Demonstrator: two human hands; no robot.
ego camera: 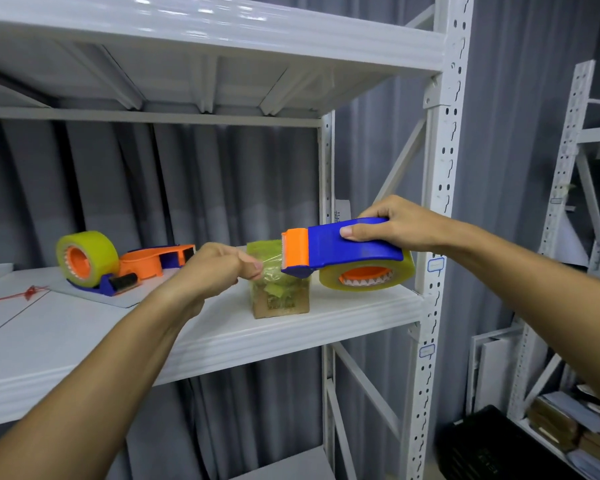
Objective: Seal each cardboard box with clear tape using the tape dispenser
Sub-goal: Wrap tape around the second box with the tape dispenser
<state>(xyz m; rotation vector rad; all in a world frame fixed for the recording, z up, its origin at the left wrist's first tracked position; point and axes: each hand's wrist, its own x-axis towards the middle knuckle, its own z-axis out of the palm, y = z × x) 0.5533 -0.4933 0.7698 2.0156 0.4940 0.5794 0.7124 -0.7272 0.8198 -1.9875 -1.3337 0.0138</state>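
Head view shows both bare forearms reaching over the front edge of a white shelf (326, 317). The left hand (219, 268) is curled, its thumb and fingers pinching the free end of the clear tape (269, 268). The right hand (392, 225) wraps around the blue body of a tape dispenser (347, 251), thumb along its near side, holding it tilted just above the shelf near the right front corner, with the yellowish roll hanging under it. Between the two hands, a small cardboard box (279, 296) stands on the shelf close to the front edge, already wrapped in wrinkled tape. Farther back toward the left, a second dispenser (94, 268) with its own roll lies beside an orange dispenser cover (153, 259). A red string (21, 294) lies at the left edge. Grey curtains (187, 188) hang behind the rack.
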